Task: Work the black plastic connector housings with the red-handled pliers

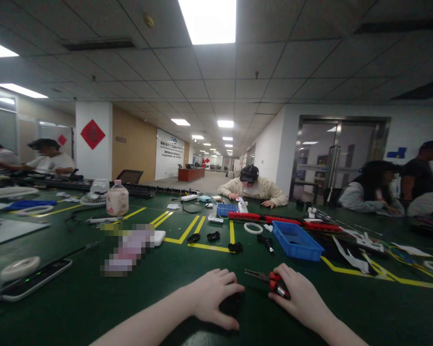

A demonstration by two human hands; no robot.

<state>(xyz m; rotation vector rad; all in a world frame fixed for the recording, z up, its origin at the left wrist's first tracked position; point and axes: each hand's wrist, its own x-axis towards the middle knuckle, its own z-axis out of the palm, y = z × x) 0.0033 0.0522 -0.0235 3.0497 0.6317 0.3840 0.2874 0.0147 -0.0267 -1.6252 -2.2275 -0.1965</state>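
My left hand [212, 295] rests on the green table [75, 298] near its front edge, fingers curled round a small black object [231, 303] that is mostly hidden under the palm. My right hand [299, 298] lies just to the right of it, closed on the red handles of a pair of pliers [265, 277] whose metal jaws point left along the table. The two hands are about a hand's width apart.
A blue bin [296, 241] stands beyond my right hand, with small black parts [213, 236] and a tape ring [253, 228] by yellow floor-tape lines. A power strip [36, 279] and tape roll [19, 266] lie left. A person [253, 188] sits opposite; others sit left and right.
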